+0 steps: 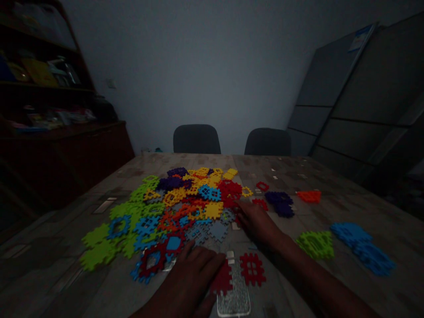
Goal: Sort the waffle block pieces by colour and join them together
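Observation:
My left hand (200,274) is low in the middle, with a dark red interlocking tile (223,279) between its thumb and fingers. Farther forward, my right hand (256,219) is at the edge of the pile, its curled fingertips on a red interlocking tile (230,202). Its lower fingers are dark and partly hidden. Just right of my left hand lies a red window tile (252,269) with four square holes. Beyond the left fingers are a grey tile (218,230) and a blue square (173,243) within a red frame.
A heap of interlocking tiles in green, yellow, orange, purple and blue spreads leftward, including green tiles (99,247). Purple tiles (280,203), an orange piece (309,196), green frames (315,244) and blue tiles (362,247) lie right. Two chairs (196,139) stand behind the table.

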Tool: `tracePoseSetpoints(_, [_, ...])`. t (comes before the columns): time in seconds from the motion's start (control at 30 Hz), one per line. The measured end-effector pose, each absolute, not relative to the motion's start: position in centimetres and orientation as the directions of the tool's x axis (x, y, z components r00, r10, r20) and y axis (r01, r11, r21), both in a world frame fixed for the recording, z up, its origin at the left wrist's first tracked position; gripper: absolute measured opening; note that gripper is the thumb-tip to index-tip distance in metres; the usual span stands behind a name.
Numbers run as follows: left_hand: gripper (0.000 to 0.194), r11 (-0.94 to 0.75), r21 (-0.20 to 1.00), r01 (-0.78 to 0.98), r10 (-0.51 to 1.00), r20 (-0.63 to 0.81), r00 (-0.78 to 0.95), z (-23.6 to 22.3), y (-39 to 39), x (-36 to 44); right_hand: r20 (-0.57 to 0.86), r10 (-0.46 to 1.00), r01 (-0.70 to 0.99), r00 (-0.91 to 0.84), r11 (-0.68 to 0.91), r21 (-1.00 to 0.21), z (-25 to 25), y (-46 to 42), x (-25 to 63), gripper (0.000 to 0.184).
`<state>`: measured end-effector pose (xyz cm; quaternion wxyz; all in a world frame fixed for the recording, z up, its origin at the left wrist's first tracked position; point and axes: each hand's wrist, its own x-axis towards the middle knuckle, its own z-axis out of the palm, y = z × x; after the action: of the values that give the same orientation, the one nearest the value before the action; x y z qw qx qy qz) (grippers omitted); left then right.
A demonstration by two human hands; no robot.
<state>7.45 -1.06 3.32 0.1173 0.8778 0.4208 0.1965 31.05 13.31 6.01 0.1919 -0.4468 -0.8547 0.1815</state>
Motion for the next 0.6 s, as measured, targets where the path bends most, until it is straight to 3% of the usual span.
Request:
tracePoseSetpoints(0.3, [0.066,-0.59,0.391,0.706,0.801,0.179,0.571,4.3,-1.1,7.9,0.161,0.847,0.501,-0.506,0.441,-0.744,5.9,11.4,32.4,0.037])
tracePoseSetpoints(0.47, [0.066,-0.572,0.393,0.72,0.813,0.156,0.561,4.8,-1.2,8.0,0.101,0.889,0.513,-0.446,0.347,-0.785,6.2,9.8,33.5,0.043])
tracePoseSetpoints(0.6, [0.067,-0.547,0.403,0.734,0.829,0.136,0.542,5.0,-1.4,7.9,0.078,0.916,0.557,-0.394,0.305,-0.773,6.4,9.0,35.2,0.036])
